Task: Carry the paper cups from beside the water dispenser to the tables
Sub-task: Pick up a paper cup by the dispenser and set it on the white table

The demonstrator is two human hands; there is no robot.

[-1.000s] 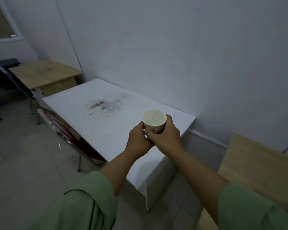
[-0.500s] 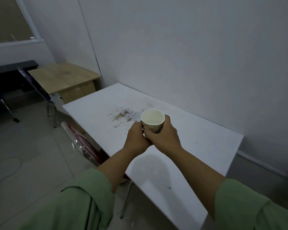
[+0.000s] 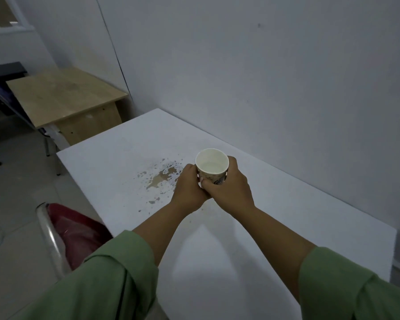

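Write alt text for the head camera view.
Two hands, left and right, hold an upright paper cup together above a white table against a wall. A patch of chipped paint marks the tabletop left of the cup; a wooden desk stands beyond.

Paper cup [image 3: 211, 166] held over the near desk [image 3: 275, 204], which stands against the wall [image 3: 263, 65].

The cup is upright between the left hand [image 3: 188, 189] and right hand [image 3: 229, 188], which meet below it, above the desk's middle. A patch of worn surface [image 3: 161, 177] lies on the desk just left of the hands. A chair [image 3: 67, 229] stands at the desk's left front edge. A second desk [image 3: 62, 95] stands farther back on the left, also by the wall, apart from the near one.
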